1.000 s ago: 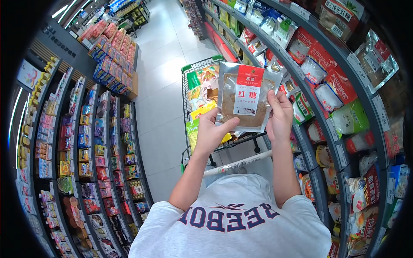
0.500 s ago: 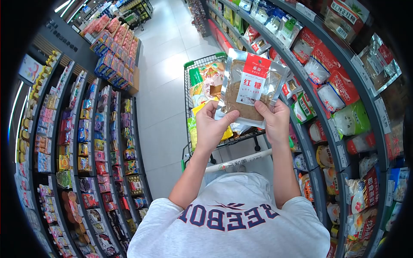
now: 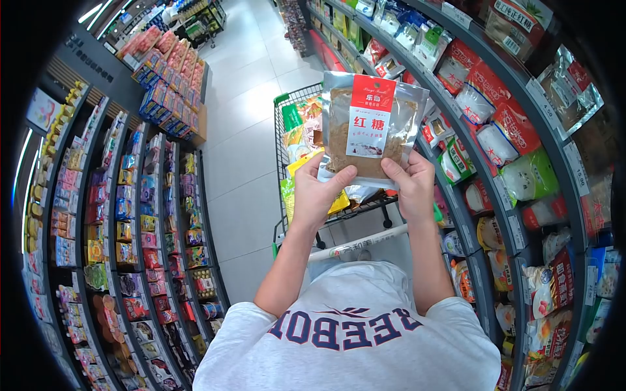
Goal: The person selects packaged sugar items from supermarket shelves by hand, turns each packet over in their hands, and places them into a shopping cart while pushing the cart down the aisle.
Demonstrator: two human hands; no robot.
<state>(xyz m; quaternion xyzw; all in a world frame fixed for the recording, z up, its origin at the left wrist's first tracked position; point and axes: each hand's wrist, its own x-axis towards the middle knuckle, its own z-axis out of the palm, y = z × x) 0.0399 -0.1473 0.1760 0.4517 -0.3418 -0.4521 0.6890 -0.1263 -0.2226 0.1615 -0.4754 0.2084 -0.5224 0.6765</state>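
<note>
Between both hands I hold a clear-and-silver bag of brown sugar [image 3: 339,140], its red and white label facing me. My left hand [image 3: 317,189] pinches the lower left corner, thumb lying on the front. At the lower right edge, my right hand [image 3: 411,186] grips the bag the same way, fingers behind it and hidden. Beneath the bag, the shopping cart [image 3: 279,130] stands in front of me, with yellow and green packages [image 3: 297,140] inside. Its white handle bar [image 3: 365,242] runs across below my hands, and neither hand touches it.
On my right, a curved shelf [image 3: 515,215] carries bagged sugar and other packets with price tags. Shelves of small snack packs [image 3: 150,221] line the left. Further ahead is a stacked display of boxes [image 3: 166,104] beside the tiled aisle floor [image 3: 241,85].
The bag of brown sugar has shifted slightly left and turned more upright, so its label faces me more squarely. Both hands keep hold of it.
</note>
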